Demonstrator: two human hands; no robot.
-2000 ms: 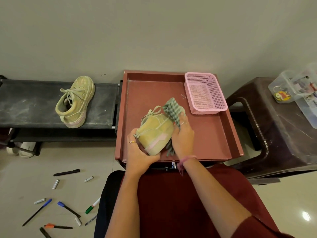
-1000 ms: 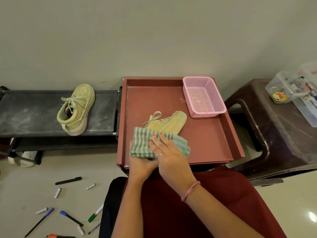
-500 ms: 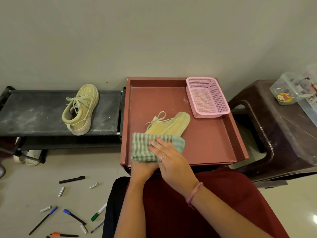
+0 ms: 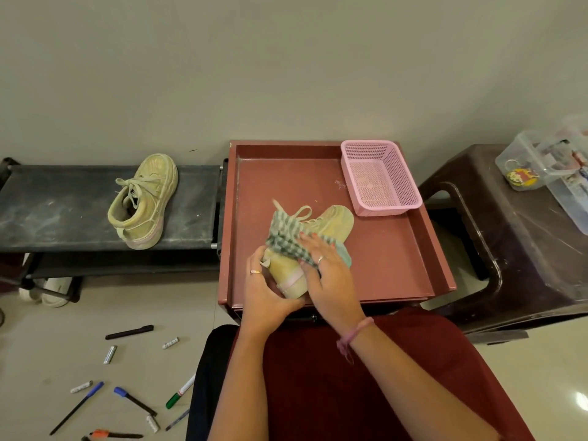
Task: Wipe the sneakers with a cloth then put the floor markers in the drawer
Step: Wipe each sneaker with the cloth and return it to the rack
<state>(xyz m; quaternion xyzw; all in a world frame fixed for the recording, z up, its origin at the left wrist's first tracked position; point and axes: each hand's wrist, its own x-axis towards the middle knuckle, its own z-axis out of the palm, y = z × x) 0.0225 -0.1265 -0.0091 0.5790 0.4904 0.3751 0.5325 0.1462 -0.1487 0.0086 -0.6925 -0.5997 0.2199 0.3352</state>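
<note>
Striped green-and-white cloth lies under my right hand, whose fingers are spread almost straight and press it onto the upper of the yellow sneaker. My left hand is curled around the heel end of this sneaker and grips it, so the shoe stays steady on the red tray.

Half a second ago the cloth covered the heel, close to the near edge of the tray. Now it has moved up, toward the laces, and the heel with its pink stripe is uncovered again. I judge from this that the wiping stroke travels along the shoe from heel to toe, so the first part of the task is in progress and not finished.

The sneaker lies between both hands, toe pointing away and to the right, toward the pink mesh basket that stands in the far right corner of the tray. The second sneaker rests well apart on the black bench at the left; I cannot tell if it is already wiped.

The floor markers are scattered on the tiles at the lower left, together with some loose caps, far from both hands and not yet collected. The drawer itself I cannot see clearly; only a small dark handle part appears below the tray.
</note>
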